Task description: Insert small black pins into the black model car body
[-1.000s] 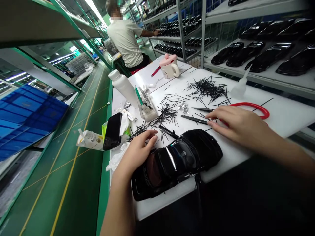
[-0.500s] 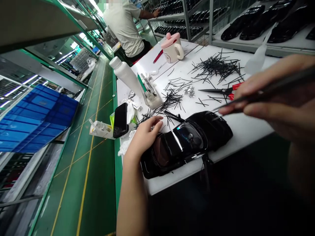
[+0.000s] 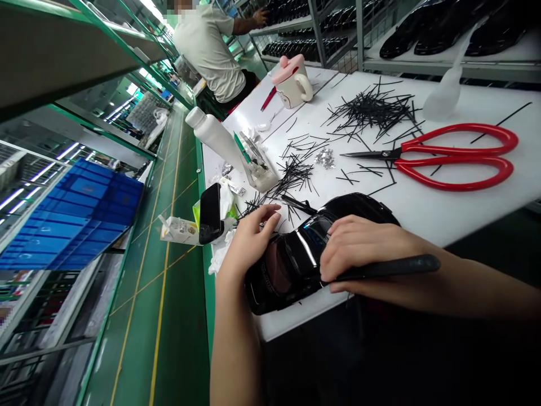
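A glossy black model car (image 3: 298, 248) lies on the white table top, its doors standing out on both sides. My left hand (image 3: 256, 231) holds the car's rear end at the far side, fingers curled and thumb against its edge. Over the near side of the car bends my right hand (image 3: 359, 251), closed around black tweezers (image 3: 393, 268). The tips of the tweezers are hidden under the fingers and hand. Part of the roof and the near door are covered by that hand.
Red-handled scissors (image 3: 456, 155), piles of thin black strips (image 3: 372, 110), small silvery pieces (image 3: 325, 158), a lidded mug (image 3: 291, 87), a white bottle (image 3: 213, 135) and a phone (image 3: 211, 213) are on the table. A person (image 3: 207, 51) sits at the far end by racks.
My right hand has moved left and down with the tweezers, from above the scissors onto the near side of the car. The scissors' handles now show. My left hand stays at the car.
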A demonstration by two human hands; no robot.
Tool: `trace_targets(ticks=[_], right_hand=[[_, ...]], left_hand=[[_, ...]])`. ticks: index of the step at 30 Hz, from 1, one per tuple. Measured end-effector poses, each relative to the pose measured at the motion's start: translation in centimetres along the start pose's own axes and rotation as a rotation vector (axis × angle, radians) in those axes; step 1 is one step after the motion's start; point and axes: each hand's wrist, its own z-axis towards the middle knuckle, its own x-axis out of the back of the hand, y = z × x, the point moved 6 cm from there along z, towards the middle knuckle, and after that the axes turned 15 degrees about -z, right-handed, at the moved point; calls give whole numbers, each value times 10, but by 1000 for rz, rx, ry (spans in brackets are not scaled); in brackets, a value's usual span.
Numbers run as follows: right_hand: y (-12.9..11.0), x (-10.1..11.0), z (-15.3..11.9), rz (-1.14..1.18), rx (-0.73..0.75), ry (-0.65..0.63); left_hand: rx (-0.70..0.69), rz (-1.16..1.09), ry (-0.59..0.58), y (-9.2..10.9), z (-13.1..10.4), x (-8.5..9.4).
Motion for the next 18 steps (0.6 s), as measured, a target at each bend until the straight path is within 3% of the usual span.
trace_targets(ticks=[11,18], right_hand=[[-6,-5,15,-113,37,-31],[4,0,23,2,-52,-59]], left_hand=[[-18,22,1,2,-2,0],[-4,16,-3,3,-3,0]])
